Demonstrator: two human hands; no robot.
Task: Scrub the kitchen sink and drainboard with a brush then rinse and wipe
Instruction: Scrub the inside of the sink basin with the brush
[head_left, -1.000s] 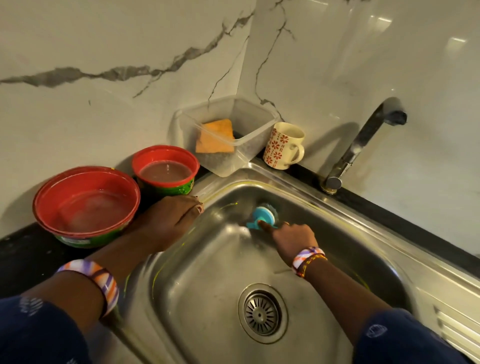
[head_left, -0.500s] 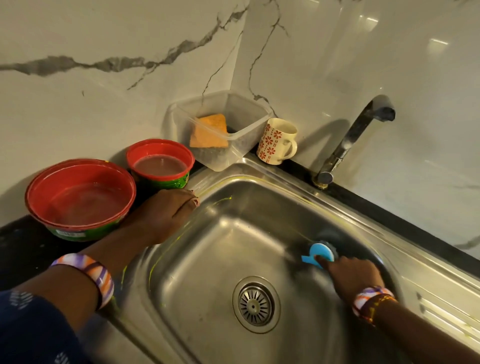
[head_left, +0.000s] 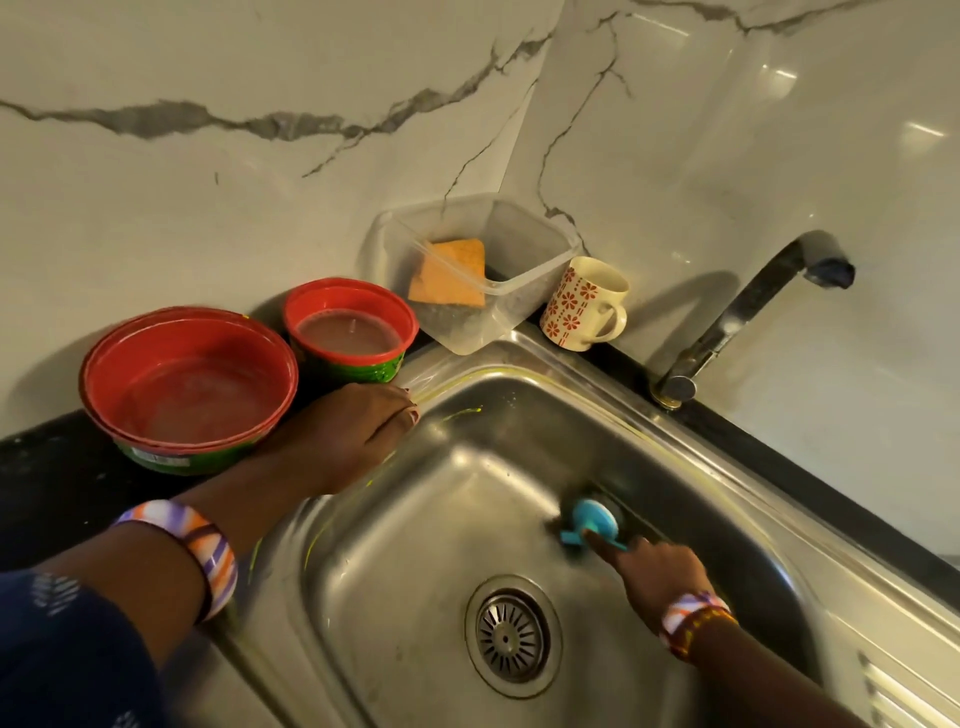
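Head view: a blue brush (head_left: 592, 522) is gripped by the right hand (head_left: 657, 574), fingers curled around it, pressed against the sink (head_left: 395, 561) far-right wall. The left hand (head_left: 345, 434) is laid flat, fingers relaxed, on the sink's left rim beside two red bowls (head_left: 187, 384).

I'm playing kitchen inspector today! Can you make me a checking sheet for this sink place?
Surface: steel sink, yellowish streaks near its rim; drain strainer in the bottom.
Job's things: blue brush against the sink's back wall.
Clutter: two red bowls holding liquid, clear container with an orange sponge, flowered mug.
Hands: right hand grips the brush; left hand rests flat on the sink's edge.
Cables: nothing seen.
Surroundings: marble wall, tap, no water running.
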